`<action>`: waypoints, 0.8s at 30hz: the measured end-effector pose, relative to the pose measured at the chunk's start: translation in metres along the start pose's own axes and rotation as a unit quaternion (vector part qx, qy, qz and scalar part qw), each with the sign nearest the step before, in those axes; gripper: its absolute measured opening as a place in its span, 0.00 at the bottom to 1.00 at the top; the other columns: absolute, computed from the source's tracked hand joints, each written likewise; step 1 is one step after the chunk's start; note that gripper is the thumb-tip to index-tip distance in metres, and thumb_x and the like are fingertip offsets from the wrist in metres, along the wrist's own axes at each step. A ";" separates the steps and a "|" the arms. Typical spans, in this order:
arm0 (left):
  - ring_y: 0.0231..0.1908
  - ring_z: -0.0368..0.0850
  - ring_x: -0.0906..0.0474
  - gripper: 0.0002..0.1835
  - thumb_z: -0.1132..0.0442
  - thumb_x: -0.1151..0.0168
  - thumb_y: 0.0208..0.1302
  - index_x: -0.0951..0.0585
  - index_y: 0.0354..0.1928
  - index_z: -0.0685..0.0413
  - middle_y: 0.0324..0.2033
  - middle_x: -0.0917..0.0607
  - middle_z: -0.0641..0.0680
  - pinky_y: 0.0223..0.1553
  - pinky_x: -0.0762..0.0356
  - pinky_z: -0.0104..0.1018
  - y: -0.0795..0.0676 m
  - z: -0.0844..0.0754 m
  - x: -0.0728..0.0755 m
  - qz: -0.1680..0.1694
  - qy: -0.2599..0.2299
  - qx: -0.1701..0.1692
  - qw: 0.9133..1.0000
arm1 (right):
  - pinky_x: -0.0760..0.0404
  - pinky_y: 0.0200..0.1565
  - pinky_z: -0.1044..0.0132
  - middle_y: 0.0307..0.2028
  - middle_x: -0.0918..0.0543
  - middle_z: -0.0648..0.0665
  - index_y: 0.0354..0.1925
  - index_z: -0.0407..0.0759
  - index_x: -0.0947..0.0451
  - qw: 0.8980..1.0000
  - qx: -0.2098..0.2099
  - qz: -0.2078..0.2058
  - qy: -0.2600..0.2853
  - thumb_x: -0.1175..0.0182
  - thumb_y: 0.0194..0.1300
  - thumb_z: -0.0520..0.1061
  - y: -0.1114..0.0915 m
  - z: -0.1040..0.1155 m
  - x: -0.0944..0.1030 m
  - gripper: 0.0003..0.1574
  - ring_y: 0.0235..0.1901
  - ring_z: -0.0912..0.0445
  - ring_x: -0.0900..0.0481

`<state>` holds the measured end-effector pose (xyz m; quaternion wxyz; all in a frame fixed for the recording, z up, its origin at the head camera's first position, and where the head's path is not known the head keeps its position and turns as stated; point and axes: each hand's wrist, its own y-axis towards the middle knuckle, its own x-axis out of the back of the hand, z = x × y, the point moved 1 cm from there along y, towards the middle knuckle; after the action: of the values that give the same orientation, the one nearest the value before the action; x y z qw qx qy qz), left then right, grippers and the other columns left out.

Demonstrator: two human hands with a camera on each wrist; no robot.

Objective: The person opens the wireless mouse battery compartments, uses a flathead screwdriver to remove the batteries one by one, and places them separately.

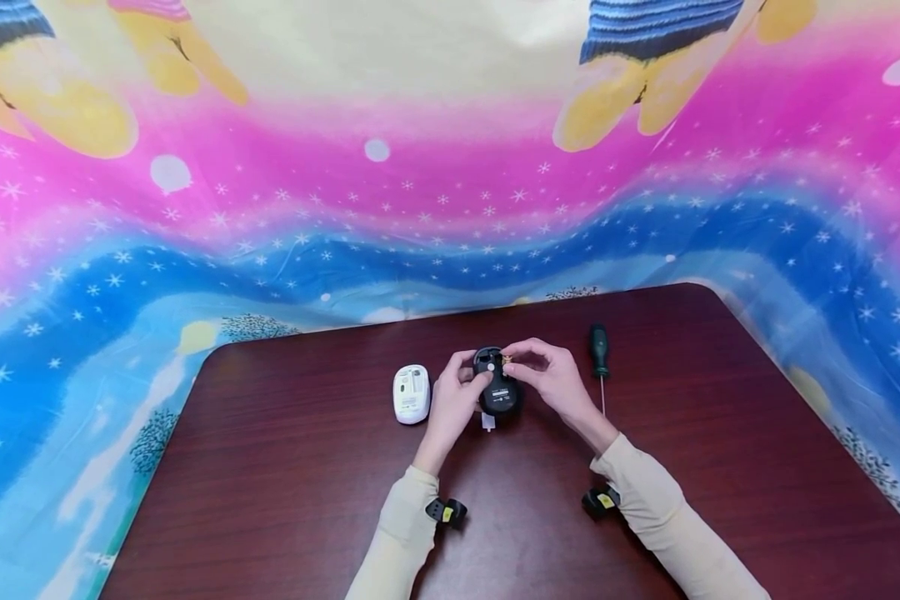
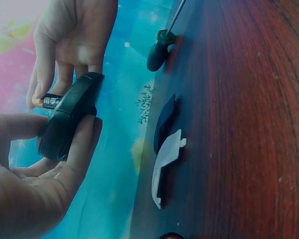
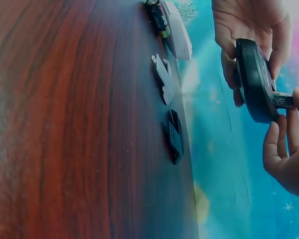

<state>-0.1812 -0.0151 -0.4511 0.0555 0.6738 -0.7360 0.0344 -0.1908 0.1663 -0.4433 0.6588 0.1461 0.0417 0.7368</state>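
My left hand grips a black computer mouse above the table, its underside turned up and its battery bay uncovered. Thumb and fingers clasp its sides in the left wrist view. At the bay, my right hand pinches a small cylindrical battery by its end. The battery's other end is at the mouse's underside, partly hidden by the body. In the right wrist view the battery sticks out from the mouse between thumb and fingers.
A white mouse lies underside up on the left, with another battery beside it. A white cover and a black cover lie on the dark wooden table. Right of my hands is a green-handled screwdriver.
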 end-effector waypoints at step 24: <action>0.36 0.47 0.13 0.23 0.63 0.34 0.68 0.22 0.64 0.56 0.43 0.11 0.61 0.29 0.14 0.44 0.000 -0.002 -0.001 0.007 0.008 -0.005 1.000 | 0.12 0.40 0.62 0.40 0.11 0.53 0.57 0.23 0.21 0.991 -0.034 -0.074 0.106 0.35 0.72 0.35 0.001 0.000 0.018 0.20 0.38 0.60 0.12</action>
<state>-0.1809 -0.0139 -0.4493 0.0644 0.6681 -0.7404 0.0362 -0.1934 0.1836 -0.4400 0.7080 0.0412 0.0976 0.6983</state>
